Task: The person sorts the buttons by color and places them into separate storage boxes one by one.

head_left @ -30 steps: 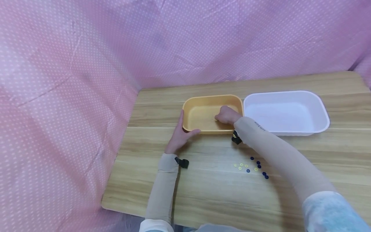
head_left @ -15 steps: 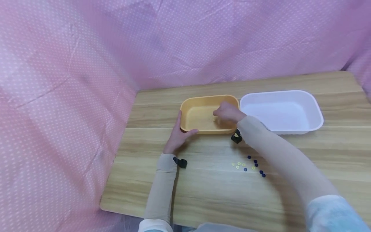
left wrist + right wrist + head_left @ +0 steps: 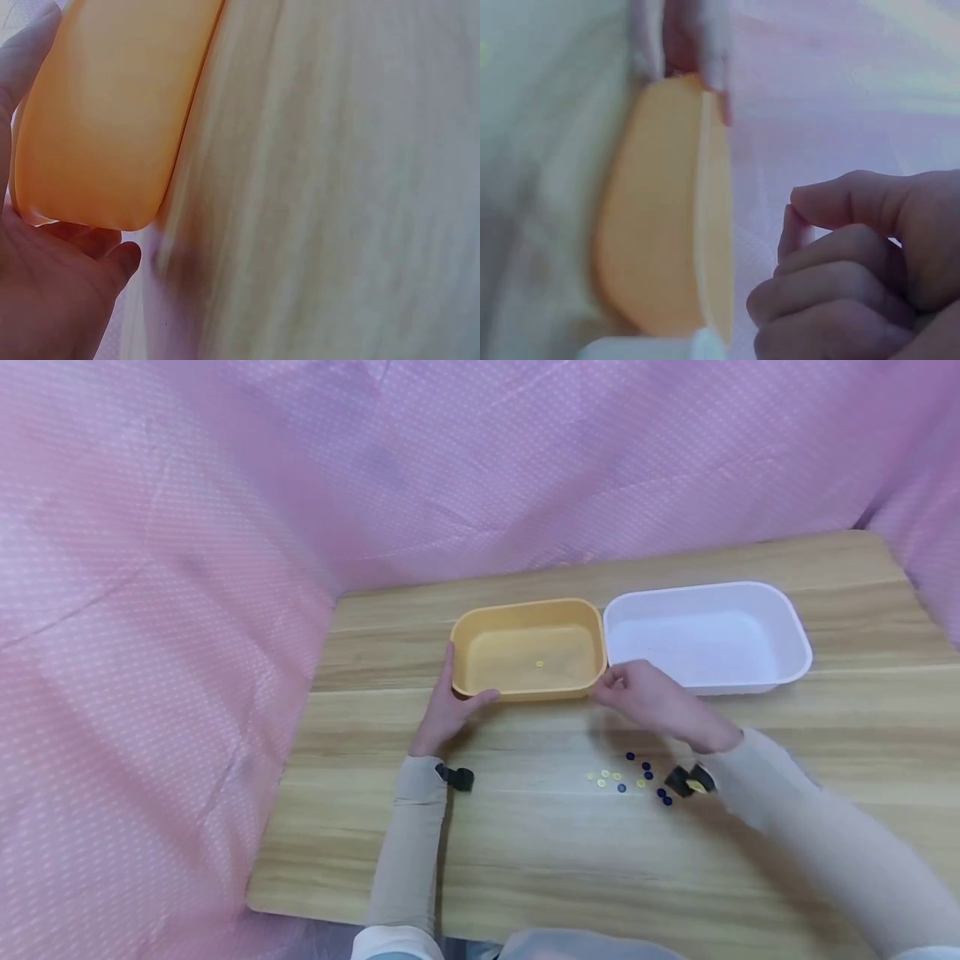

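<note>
Pink polka-dot cloth (image 3: 525,460) round wood-grain desk (image 3: 540,860): loose buttons on person's side of trays, R hand nearer

Key relation: yellow buttons (image 3: 605,774) & dark blue buttons (image 3: 648,775) (too small to be 100% sure they're buttons) lie btwn person's body & R hand (image 3: 645,697), i.e. nearer the body than its fingertips. Blues mostly run in a slanting line, far-L to near-R; yellows mostly bunch to their L, w/ one blue mixed in. L hand (image 3: 442,714) is farther off.

R hand: thumb & index tips pressed together, other fingers curled, nothing visible in the pinch; fingertips at near R corner of yellow tray (image 3: 495,652), contact unclear. L hand grips that tray's near L corner, thumb along near side, fingers round the end.

Yellow tray's long axis runs L–R, w/ single yellow button (image 3: 539,664) approx mid-floor. White tray (image 3: 697,643) sits just to its R, same rough axis; touching or not, can't tell. In the way: black wrist cam (image 3: 678,781) on R wrist hangs v. close to rightmost blues in head view, & near wall of yellow tray stands btwn loose buttons & its inside
</note>
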A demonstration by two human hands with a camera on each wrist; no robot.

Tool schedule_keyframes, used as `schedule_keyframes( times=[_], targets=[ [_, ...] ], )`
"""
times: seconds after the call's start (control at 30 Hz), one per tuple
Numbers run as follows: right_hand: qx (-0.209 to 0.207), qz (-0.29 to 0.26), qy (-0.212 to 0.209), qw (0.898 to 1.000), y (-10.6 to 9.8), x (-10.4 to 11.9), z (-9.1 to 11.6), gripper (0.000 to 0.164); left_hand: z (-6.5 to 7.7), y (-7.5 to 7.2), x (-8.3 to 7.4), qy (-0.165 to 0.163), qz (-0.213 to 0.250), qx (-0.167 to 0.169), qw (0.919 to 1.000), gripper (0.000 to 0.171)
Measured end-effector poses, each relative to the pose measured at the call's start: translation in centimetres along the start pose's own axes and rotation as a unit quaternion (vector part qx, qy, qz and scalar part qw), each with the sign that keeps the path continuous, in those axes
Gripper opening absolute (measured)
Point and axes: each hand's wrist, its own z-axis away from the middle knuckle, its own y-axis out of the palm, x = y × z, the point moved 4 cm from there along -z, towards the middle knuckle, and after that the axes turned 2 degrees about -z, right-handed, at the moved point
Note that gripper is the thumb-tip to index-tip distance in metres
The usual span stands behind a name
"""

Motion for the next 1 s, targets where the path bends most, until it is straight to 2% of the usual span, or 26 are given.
schedule_keyframes(
  times=[0.13, 0.3, 0.47, 0.73, 1.0],
  targets=[
    [0.007, 0.029, -0.014, 0.999, 1.7, -2.1, 1.3, 0.025, 0.1, -0.3, 0.0, -0.004, -0.001, -0.003, 1.0000, 0.122],
    [0.027, 0.065, -0.028, 0.997, 4.1, -4.6, 1.9, 0.011, 0.2, -0.3, 0.2, -0.008, -0.001, -0.001, 1.0000, 0.121],
    [0.024, 0.118, -0.061, 0.991, 5.8, -5.5, 2.3, 0.003, 0.2, -0.3, 0.3, -0.012, 0.005, -0.001, 0.9999, 0.123],
    [0.011, 0.167, -0.068, 0.984, 6.5, -5.7, 2.4, 0.005, 0.2, -0.2, 0.2, -0.010, 0.004, 0.002, 0.9999, 0.122],
    [-0.001, 0.175, -0.061, 0.983, 6.4, -6.0, 2.5, 0.004, 0.3, -0.3, 0.1, -0.007, 0.002, 0.003, 1.0000, 0.122]
  ],
)
